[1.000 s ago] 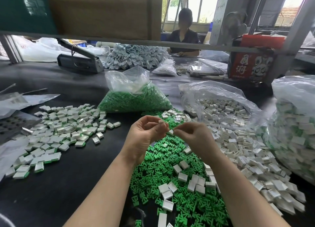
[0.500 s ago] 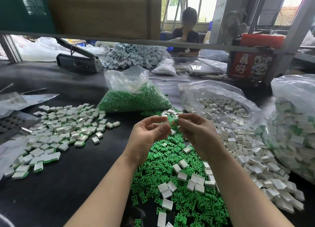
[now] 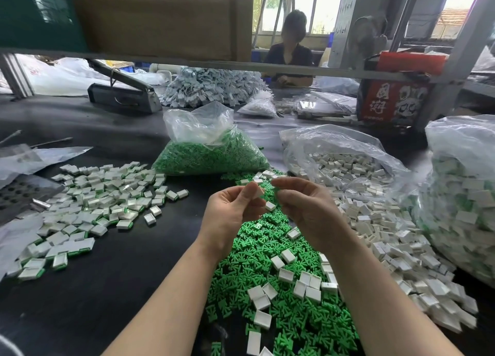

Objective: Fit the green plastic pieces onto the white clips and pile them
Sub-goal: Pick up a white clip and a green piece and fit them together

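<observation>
My left hand (image 3: 233, 211) pinches a white clip (image 3: 258, 192) between thumb and forefinger, above a loose heap of green plastic pieces (image 3: 270, 283). My right hand (image 3: 308, 208) is close beside it, fingertips curled toward the clip; what they hold is hidden. Loose white clips (image 3: 388, 248) spread to the right of the green heap, and some lie on top of it. A pile of fitted white-and-green clips (image 3: 101, 200) lies to the left on the black table (image 3: 80, 302).
An open bag of green pieces (image 3: 211, 152) and an open bag of white clips (image 3: 342, 163) stand behind my hands. A full bag of fitted clips (image 3: 463, 200) is at the right. A perforated metal tray (image 3: 18, 195) lies at the left. A person sits across the table (image 3: 292, 53).
My hands have drawn slightly apart, and the white clip now shows at my left fingertips. The person across the table lowered a hand.
</observation>
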Action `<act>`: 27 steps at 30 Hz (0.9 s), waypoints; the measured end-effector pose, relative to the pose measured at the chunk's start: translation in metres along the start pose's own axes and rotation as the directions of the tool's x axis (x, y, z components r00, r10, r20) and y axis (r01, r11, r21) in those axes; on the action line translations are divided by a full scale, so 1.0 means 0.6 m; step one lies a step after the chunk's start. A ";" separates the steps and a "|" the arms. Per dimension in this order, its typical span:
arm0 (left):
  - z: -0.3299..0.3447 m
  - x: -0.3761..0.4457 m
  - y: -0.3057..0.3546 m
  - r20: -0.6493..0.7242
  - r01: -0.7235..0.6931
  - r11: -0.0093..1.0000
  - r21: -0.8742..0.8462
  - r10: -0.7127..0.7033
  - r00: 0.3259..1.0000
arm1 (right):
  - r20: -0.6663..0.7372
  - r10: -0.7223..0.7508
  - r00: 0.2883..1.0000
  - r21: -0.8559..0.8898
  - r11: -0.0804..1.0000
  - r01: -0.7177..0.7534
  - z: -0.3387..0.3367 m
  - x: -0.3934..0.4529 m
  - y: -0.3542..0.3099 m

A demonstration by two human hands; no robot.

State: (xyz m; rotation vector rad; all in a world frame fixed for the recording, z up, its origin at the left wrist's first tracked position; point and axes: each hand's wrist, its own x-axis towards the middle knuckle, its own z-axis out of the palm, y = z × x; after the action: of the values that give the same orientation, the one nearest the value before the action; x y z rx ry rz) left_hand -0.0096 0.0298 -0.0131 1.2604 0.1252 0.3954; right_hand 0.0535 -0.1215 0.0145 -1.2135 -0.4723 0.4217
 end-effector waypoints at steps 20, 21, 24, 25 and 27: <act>0.005 0.009 -0.013 0.051 -0.017 1.000 0.019 0.016 0.999 | -0.094 -0.164 0.982 -0.301 0.945 0.129 0.011 -0.004 0.008; 0.005 0.008 -0.013 0.058 -0.015 1.000 0.020 0.014 0.998 | -0.096 -0.170 0.981 -0.308 0.942 0.133 0.011 -0.004 0.009; 0.004 0.007 -0.012 0.070 -0.018 1.000 0.019 0.017 0.997 | -0.099 -0.193 0.976 -0.350 0.925 0.147 0.008 -0.002 0.012; 0.004 0.008 -0.012 0.066 -0.020 0.999 0.028 0.018 0.998 | -0.095 -0.201 0.975 -0.364 0.919 0.154 0.007 -0.001 0.013; 0.003 0.009 -0.013 0.056 -0.027 0.998 0.056 0.024 0.998 | -0.083 -0.218 0.972 -0.389 0.905 0.170 0.005 0.001 0.015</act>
State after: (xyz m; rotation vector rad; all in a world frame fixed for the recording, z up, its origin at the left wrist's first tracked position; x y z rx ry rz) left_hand -0.0024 0.0278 -0.0195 1.3290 0.0743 0.3808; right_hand 0.0518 -0.1159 0.0070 -1.5411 -0.5784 0.0793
